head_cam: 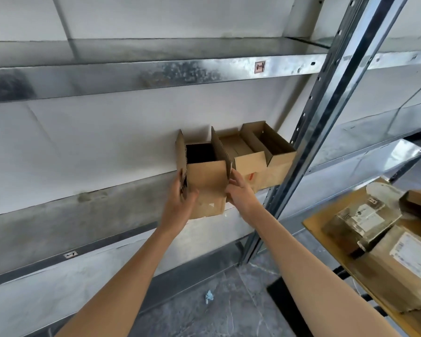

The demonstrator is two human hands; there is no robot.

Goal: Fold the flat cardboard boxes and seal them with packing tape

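Observation:
An open-topped brown cardboard box (208, 183) sits at the front edge of a metal shelf (83, 215), its side flaps standing up. My left hand (179, 203) grips its left front corner, thumb across the front face. My right hand (240, 190) presses against its right side, in the gap beside a second open box (249, 164). A third open box (277, 152) stands right of that one, against the rack's upright. No tape is in view.
A galvanised upright post (309, 132) rises just right of the boxes, and an upper shelf (131, 74) hangs overhead. At lower right a wooden table (319, 229) carries several labelled, taped parcels (365, 222). A scrap of blue paper (209, 296) lies on the grey floor.

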